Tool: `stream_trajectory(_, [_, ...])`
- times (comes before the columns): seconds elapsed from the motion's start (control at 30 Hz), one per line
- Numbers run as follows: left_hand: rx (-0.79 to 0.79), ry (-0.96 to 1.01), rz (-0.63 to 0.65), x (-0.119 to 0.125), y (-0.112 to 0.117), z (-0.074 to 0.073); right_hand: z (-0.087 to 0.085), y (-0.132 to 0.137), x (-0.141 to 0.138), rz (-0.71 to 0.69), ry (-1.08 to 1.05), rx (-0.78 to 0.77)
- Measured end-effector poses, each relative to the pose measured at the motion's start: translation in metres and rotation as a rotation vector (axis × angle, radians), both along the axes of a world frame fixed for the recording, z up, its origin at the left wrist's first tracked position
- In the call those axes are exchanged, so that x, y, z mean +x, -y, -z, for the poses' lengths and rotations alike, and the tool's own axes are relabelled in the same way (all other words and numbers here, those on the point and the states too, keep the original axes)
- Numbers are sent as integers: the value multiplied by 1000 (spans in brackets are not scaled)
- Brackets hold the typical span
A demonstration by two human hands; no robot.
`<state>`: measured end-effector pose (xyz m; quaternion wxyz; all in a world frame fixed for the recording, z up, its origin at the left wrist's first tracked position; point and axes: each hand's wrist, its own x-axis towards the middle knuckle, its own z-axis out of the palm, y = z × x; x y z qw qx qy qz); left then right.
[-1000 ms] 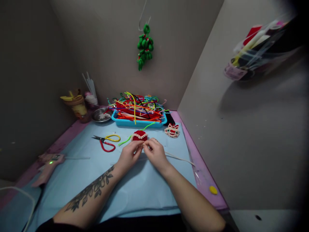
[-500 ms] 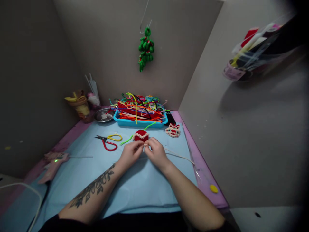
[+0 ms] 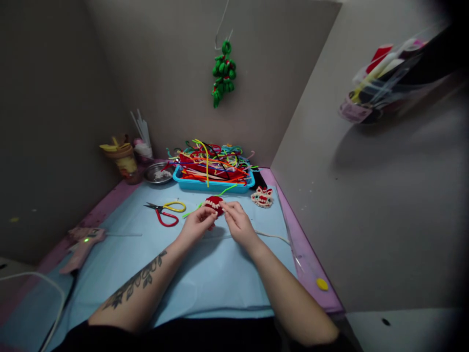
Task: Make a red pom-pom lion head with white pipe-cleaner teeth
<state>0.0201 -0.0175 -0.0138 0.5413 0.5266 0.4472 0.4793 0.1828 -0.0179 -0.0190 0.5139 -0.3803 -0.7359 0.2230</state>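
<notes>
A round red fuzzy piece [image 3: 216, 199] with a wavy cream trim sits between my hands. My left hand [image 3: 198, 225] is closed at its lower left edge, thumb and fingers pinched together. My right hand [image 3: 239, 224] pinches at the right end of the cream trim, fingertips against the red piece. A cream pipe cleaner [image 3: 273, 236] trails out from beneath the right hand across the blue cloth. Behind the red piece lies a bright green pipe cleaner [image 3: 227, 190]. Scissors [image 3: 164, 212] with one yellow and one red handle lie open to the left.
A blue tray [image 3: 212, 187] heaped with coloured pipe cleaners stands at the back, beside a metal dish [image 3: 158, 174]. To the right is a cream-and-red lion-like face [image 3: 262, 197]. A lit pink glue gun [image 3: 83, 247] rests at left. A yellow disc [image 3: 322, 284] lies near the right edge.
My hands have drawn slightly apart. The right fingertips have moved up onto the trim, and the red piece has shifted and tilted between the hands.
</notes>
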Motion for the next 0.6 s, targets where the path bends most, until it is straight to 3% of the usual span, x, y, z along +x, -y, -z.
stream_trajectory(0.1, [80,-94,-60,0,2,-2,-1,3,0,19,-24,-34])
stream_trajectory(0.3, [246,-198,-167,2,8,0,-2,8,-9,109,-155,-248])
stream_trajectory(0.6, [315,-282,-200,3,11,2,-1,5,-15,75,-295,-439])
